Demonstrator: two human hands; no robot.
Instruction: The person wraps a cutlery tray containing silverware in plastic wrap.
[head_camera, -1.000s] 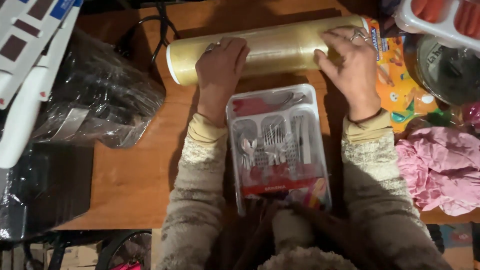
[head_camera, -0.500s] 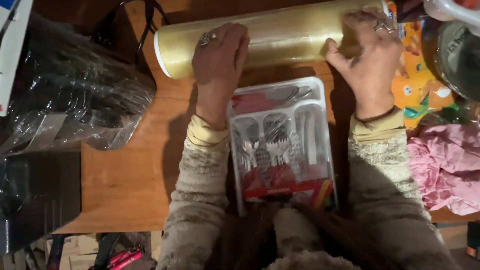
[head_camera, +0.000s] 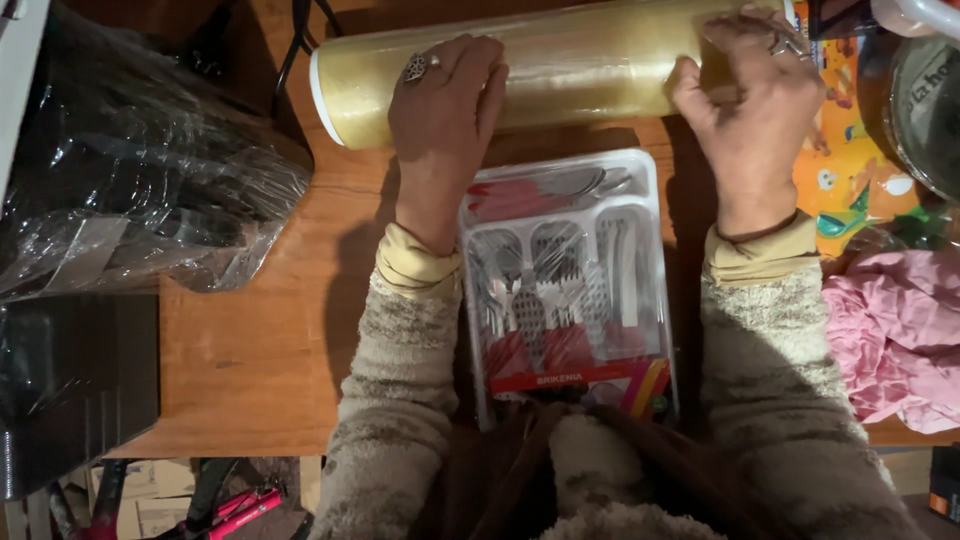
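Observation:
A long roll of clear stretch film (head_camera: 570, 65) lies across the far side of the wooden table (head_camera: 260, 340). My left hand (head_camera: 440, 120), with a ring on it, rests on top of the roll near its left end. My right hand (head_camera: 755, 100), also ringed, grips the roll near its right end. Just below the roll, between my forearms, lies a white cutlery tray (head_camera: 565, 290) full of forks, spoons and red-handled pieces, wrapped in clear film.
A black bundle wrapped in plastic (head_camera: 130, 190) fills the left side. Crumpled pink cloth (head_camera: 890, 340) lies at the right edge, with colourful printed packaging (head_camera: 850, 170) and a round lidded container (head_camera: 925, 110) above it. A black cable (head_camera: 295, 40) runs at the top.
The view has shifted so the roll and tray sit closer and larger. Both hands stay on the roll; the right hand has curled further around its end.

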